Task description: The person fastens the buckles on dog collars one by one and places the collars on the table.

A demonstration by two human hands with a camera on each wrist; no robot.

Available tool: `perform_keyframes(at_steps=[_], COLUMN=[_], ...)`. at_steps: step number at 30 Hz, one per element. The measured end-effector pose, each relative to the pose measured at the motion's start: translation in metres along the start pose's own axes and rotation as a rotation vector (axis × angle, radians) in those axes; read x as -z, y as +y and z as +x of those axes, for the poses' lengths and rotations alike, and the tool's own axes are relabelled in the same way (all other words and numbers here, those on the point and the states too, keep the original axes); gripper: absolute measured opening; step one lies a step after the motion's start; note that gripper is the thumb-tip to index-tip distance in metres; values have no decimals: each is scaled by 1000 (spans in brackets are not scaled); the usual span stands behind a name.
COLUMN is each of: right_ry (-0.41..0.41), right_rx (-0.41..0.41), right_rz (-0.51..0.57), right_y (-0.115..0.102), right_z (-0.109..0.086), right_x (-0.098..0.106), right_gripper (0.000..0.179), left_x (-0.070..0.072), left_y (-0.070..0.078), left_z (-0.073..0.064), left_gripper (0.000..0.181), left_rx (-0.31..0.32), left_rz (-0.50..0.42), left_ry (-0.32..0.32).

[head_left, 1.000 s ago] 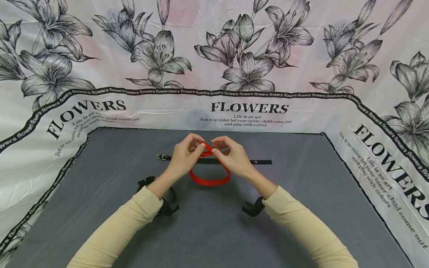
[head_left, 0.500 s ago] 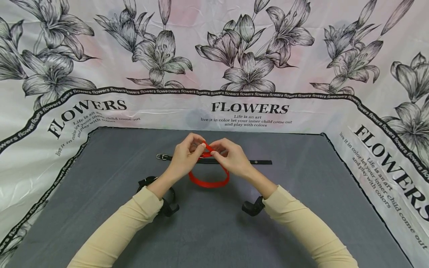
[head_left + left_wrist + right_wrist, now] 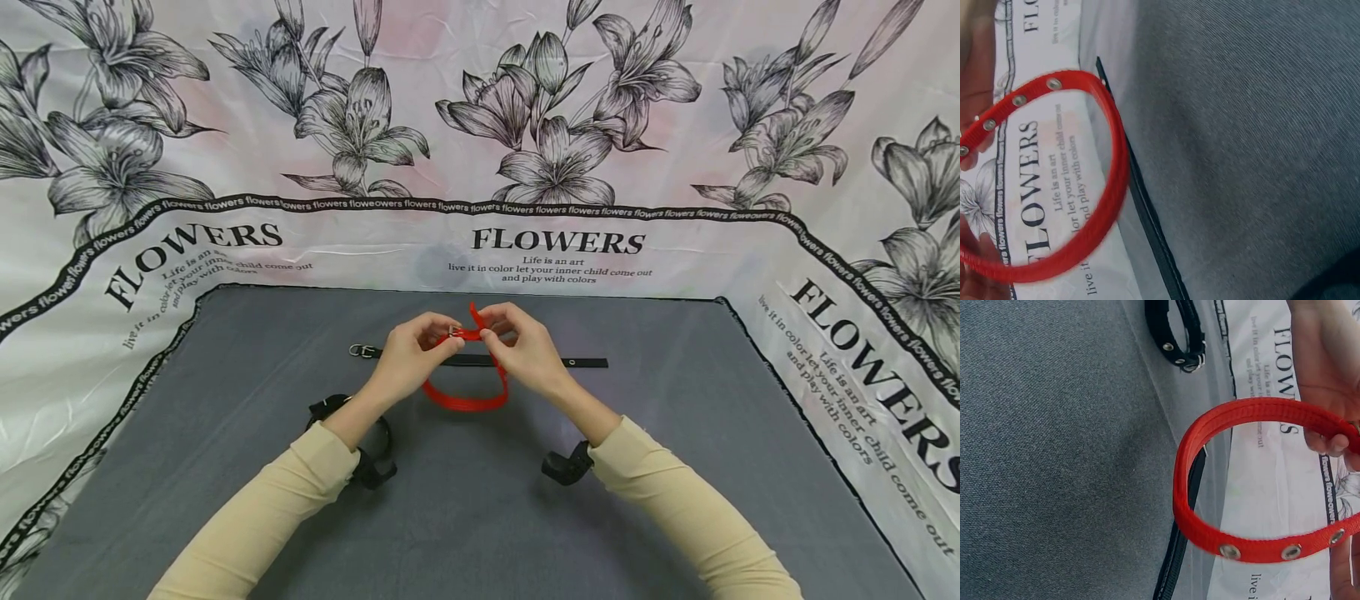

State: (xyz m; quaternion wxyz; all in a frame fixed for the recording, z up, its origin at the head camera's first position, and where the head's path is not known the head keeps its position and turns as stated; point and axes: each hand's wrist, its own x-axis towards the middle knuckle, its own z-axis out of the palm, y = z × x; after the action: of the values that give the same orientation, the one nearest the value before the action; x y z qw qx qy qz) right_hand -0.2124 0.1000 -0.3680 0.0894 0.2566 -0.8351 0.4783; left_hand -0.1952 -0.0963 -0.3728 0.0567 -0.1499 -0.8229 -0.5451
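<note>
A red collar (image 3: 467,405) with metal eyelets hangs in a loop between both hands above the table. My left hand (image 3: 408,354) pinches it beside its metal buckle (image 3: 453,332). On the other side, my right hand (image 3: 525,348) pinches the strap between thumb and fingers, and the strap's free tip (image 3: 476,312) stands up beside its fingertips. In the left wrist view, the eyelets run along the red collar (image 3: 1119,162) toward the right hand (image 3: 975,75). The right wrist view shows the left hand (image 3: 1325,381) at the buckle end.
Behind the red loop, a black collar (image 3: 585,363) lies flat on the grey tabletop (image 3: 480,508). Another black collar (image 3: 1159,325), buckled into a ring, sits near the left forearm. A flower-printed cloth (image 3: 555,267) borders the table's back and sides.
The left hand has moved slightly down from the strap tip to the buckle. The tip now points up beside the right hand, and the buckle has come into clearer view.
</note>
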Motion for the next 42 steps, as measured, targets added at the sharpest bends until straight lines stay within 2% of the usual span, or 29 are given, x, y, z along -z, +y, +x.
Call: perform_keyframes(at_steps=[5, 10, 13, 17, 19, 20, 24, 30, 37, 42], right_ry=[-21, 0, 5, -56, -103, -123, -185, -237, -220, -189], right_rx=[1, -4, 0, 59, 92, 98, 104, 113, 154, 118], right_rz=[0, -7, -16, -61, -79, -83, -84, -83, -97, -61], right_y=[1, -2, -19, -18, -8, -2, -2, -5, -3, 0], right_z=[1, 3, 0, 1, 4, 6, 7, 8, 7, 4], right_x=[-1, -4, 0, 3, 3, 2, 6, 8, 6, 2], right_gripper=[26, 23, 18, 15, 14, 14, 11, 10, 10, 13], left_x=[0, -1, -2, -3, -4, -4, -5, -6, -5, -4], left_y=[3, 7, 7, 7, 7, 7, 8, 7, 6, 6], left_z=[1, 1, 1, 1, 1, 1, 0, 0, 0, -1], left_gripper=[27, 27, 26, 26, 27, 27, 28, 25, 22, 19], left_rx=[29, 34, 27, 27, 34, 38, 38, 8, -19, -9], left_rz=[-38, -35, -28, -31, -34, -37, -50, -68, -74, -75], left_ry=[33, 45, 53, 58, 56, 52, 46, 53, 47, 50])
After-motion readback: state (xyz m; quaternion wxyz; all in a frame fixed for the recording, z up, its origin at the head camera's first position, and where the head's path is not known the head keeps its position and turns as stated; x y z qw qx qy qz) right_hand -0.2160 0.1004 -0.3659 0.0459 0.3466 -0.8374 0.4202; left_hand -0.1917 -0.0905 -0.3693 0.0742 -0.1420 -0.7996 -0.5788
